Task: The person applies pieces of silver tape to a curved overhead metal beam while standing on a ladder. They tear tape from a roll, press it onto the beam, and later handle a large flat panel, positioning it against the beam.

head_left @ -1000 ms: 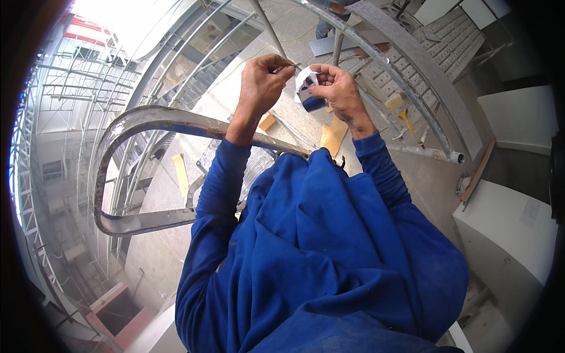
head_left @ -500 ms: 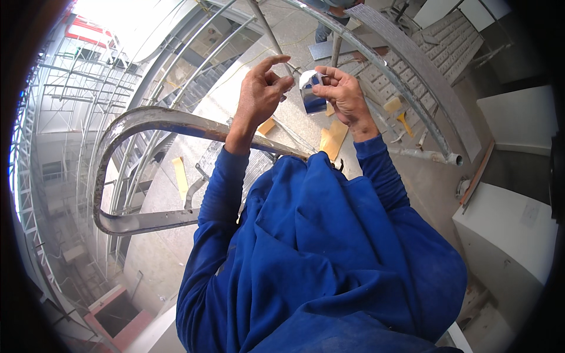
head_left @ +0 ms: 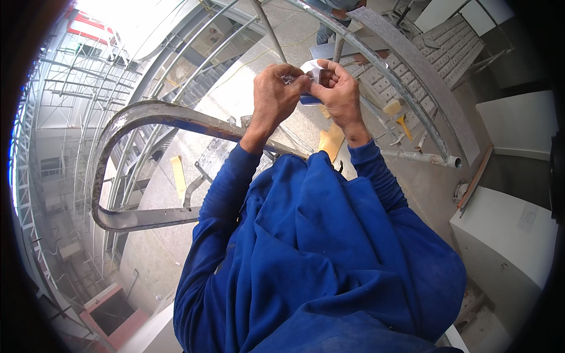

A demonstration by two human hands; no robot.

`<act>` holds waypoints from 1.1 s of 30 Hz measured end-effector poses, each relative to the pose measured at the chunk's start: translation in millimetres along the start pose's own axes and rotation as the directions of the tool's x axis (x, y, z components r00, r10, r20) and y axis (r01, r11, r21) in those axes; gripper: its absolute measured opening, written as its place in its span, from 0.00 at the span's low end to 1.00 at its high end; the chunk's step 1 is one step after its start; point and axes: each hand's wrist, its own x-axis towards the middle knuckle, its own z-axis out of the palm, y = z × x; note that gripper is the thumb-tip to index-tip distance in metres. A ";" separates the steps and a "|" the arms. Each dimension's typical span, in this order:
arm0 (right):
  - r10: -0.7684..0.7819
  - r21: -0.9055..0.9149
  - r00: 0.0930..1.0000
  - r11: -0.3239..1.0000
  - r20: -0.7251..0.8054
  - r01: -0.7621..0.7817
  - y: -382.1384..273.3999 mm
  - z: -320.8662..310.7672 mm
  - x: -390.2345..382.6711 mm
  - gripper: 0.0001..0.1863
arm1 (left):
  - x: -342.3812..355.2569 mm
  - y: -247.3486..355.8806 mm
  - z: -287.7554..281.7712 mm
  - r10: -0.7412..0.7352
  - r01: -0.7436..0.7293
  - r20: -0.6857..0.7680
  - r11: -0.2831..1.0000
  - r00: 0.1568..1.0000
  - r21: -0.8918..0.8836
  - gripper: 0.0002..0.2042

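Thumb and fingers of the right hand (head_left: 342,95) pinch a small blue-and-white packet (head_left: 313,72) between the two hands; the left hand (head_left: 275,94), curled around a crumpled silvery scrap (head_left: 288,79), meets it from the left. Fingering its top seems the present step; the next move calls for steady right-hand support. White end points far; the partly hidden long axis seems to run near-to-far.

No readable lettering, numbers or signs on the blue-and-white packet (head_left: 315,75) or anywhere else in view.
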 end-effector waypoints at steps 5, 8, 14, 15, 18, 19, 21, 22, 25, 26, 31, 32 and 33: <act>-0.061 -0.051 0.997 0.997 -0.036 0.059 -0.5 10.1 -1.6 0.27 | -0.4 3.3 1.1 0.010 -0.006 -0.042 0.996 0.999 0.085 0.09; -0.060 -0.081 0.998 0.995 -0.034 0.057 0.7 13.7 -3.4 0.27 | -1.7 3.1 1.2 0.070 -0.062 -0.046 0.984 0.996 0.164 0.09; -0.012 -0.007 1.000 1.000 0.006 0.012 0.6 15.6 -5.9 0.26 | -2.1 -1.5 0.1 0.099 -0.098 0.006 0.971 0.995 0.217 0.07; -0.016 0.039 1.000 0.999 0.014 0.015 1.3 15.6 -6.4 0.26 | -2.0 -2.4 0.1 0.099 -0.099 0.011 0.968 0.995 0.229 0.07; 0.013 0.176 1.000 0.984 0.018 -0.015 4.5 12.6 -6.8 0.25 | -1.6 -4.7 0.1 0.102 -0.101 0.009 0.969 0.995 0.226 0.07; 0.041 0.187 0.999 0.982 0.006 -0.041 6.1 12.1 -5.6 0.24 | -1.4 -5.2 0.2 0.104 -0.103 0.006 0.970 0.995 0.220 0.07; 0.077 0.206 0.997 0.976 -0.014 -0.073 9.4 12.1 -2.3 0.23 | -1.1 -5.6 0.4 0.124 -0.123 0.012 0.962 0.992 0.244 0.06; 0.089 0.194 0.996 0.978 -0.019 -0.083 10.6 12.3 -1.1 0.22 | -0.7 -5.5 0.5 0.129 -0.129 0.018 0.957 0.991 0.260 0.06; 0.110 0.154 0.993 0.983 -0.036 -0.103 11.9 14.8 0.9 0.21 | -1.0 -4.8 -0.1 0.141 -0.147 0.044 0.951 0.989 0.271 0.05; 0.110 0.139 0.993 0.985 -0.041 -0.104 11.6 15.9 0.6 0.20 | -0.8 -4.9 -0.6 0.140 -0.149 0.054 0.952 0.989 0.268 0.05; 0.105 -0.002 0.993 0.994 -0.053 -0.105 6.1 17.5 -0.9 0.20 | 2.8 -9.6 -2.4 0.133 -0.167 0.129 0.938 0.983 0.303 0.07; 0.110 -0.024 0.992 0.993 -0.056 -0.112 5.4 17.6 -1.1 0.20 | 3.9 -11.5 -2.4 0.123 -0.161 0.143 0.941 0.982 0.296 0.07; 0.103 -0.046 0.993 0.993 -0.055 -0.106 5.2 17.9 -1.1 0.20 | 4.7 -13.5 -2.0 0.125 -0.166 0.154 0.943 0.980 0.289 0.08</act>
